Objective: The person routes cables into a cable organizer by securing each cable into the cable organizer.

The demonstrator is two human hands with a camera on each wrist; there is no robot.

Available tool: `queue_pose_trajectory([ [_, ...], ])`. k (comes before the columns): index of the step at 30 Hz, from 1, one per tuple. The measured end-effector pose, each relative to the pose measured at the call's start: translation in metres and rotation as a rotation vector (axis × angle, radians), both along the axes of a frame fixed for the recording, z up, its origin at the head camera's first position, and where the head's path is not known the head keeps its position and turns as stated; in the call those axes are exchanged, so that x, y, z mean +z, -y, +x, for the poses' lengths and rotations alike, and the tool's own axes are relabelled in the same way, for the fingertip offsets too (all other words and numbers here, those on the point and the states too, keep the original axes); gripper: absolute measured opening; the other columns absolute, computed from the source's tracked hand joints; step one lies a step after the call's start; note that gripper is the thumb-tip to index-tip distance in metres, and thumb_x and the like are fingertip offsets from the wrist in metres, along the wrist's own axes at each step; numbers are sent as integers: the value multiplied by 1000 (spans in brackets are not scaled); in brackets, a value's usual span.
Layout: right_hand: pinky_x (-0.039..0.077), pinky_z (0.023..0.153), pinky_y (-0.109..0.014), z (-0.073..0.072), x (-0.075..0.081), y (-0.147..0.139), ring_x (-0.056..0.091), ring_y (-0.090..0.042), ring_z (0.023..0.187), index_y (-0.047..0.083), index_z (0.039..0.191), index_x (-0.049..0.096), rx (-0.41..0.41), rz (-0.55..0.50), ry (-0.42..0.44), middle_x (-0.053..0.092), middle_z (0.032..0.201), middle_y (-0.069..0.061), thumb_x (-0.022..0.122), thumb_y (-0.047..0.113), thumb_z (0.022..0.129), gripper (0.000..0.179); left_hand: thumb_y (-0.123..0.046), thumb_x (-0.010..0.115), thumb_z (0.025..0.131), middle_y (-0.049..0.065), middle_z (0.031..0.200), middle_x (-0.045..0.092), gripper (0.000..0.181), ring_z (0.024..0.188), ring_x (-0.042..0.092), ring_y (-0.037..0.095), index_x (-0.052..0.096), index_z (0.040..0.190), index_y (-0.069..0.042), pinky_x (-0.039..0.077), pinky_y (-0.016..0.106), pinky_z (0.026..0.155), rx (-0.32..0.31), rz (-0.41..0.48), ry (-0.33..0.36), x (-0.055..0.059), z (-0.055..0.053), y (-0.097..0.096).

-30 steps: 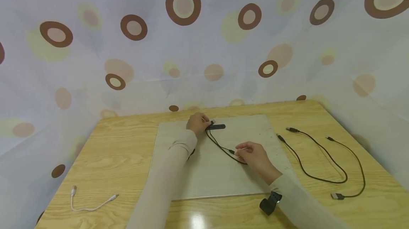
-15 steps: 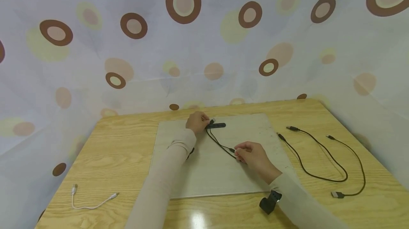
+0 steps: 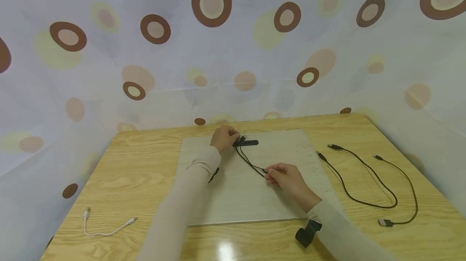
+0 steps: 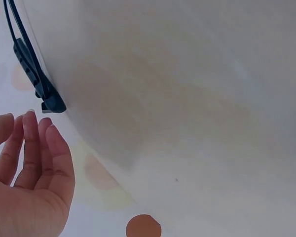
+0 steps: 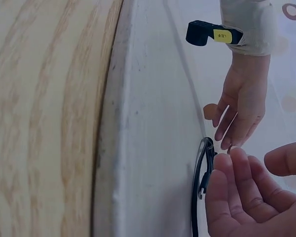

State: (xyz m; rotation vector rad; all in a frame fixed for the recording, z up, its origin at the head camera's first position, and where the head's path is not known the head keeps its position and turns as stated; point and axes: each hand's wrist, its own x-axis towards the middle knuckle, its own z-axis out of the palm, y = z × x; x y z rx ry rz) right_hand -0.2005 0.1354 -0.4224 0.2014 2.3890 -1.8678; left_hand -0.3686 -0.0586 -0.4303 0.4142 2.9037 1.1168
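Note:
A black cable [image 3: 247,160] lies on the pale board, its strands running between my two hands. Near the board's far edge, my left hand [image 3: 223,137] has its fingertips right at the left end of a dark flat strip [image 3: 249,143]. Beside them shows a USB plug [image 3: 243,138]. In the left wrist view the dark strip [image 4: 32,69] lies just past the fingertips of my left hand [image 4: 34,173]; I cannot tell whether they grip anything. Closer in, my right hand [image 3: 289,180] pinches the cable near its small connector, now mostly hidden by the fingers.
Two more black cables lie on the wooden table at right: a longer one [image 3: 378,184] and a shorter one [image 3: 413,188]. A short white cable [image 3: 98,234] lies at front left. The pale board [image 3: 240,208] has a raised edge. Behind hangs a patterned cloth [image 3: 233,50].
My right hand has shifted slightly left and away from me, and its fingers now cover the small connector that showed before. My left hand has stayed by the strip.

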Motion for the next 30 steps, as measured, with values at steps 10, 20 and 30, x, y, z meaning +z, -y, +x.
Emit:
queue_pose_trajectory([
  [10,56,75,-27,5,-1,4,68,-13,79,-12,111,61,32,-28,-9,70,88,-8,52,6,98,24,-26,58,97,5,102,70,24,95,65,22,72,108,-9,53,37,83,-40,125,76,8,9,9],
  [20,55,80,-27,11,-2,10,68,-14,86,-13,109,61,82,-93,-45,71,95,-14,52,6,98,24,-28,56,99,11,107,69,33,95,66,23,65,119,-4,55,32,79,-132,296,205,30,28,31],
  [30,55,84,-30,18,-3,17,68,-20,94,-15,110,60,179,-128,-67,70,102,-18,51,7,99,26,-28,55,99,14,109,67,30,102,64,31,66,117,-6,54,35,83,-109,401,220,40,43,62],
])
